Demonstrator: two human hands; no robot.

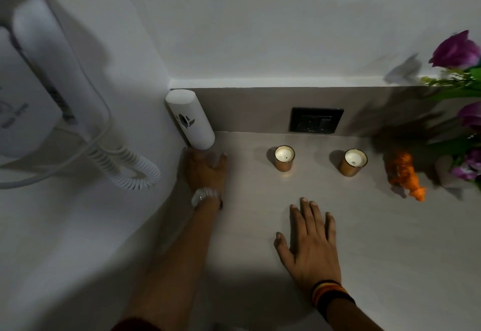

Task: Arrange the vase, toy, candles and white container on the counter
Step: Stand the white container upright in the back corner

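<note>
A tall white container (190, 118) with a dark logo stands in the back left corner of the counter (364, 239). My left hand (205, 171) reaches to its base, fingers touching or wrapped round the bottom; the grip is partly hidden. Two candles in gold glasses, one left (284, 158) and one right (353, 161), stand side by side near the back wall. An orange toy (404, 174) stands to their right. The vase (449, 171) with purple flowers (455, 49) is at the far right, partly cut off. My right hand (311, 244) lies flat and open on the counter.
A white wall-mounted hair dryer (49, 75) with a coiled cord (130, 166) hangs on the left wall. A black socket plate (315, 120) sits in the backsplash behind the candles.
</note>
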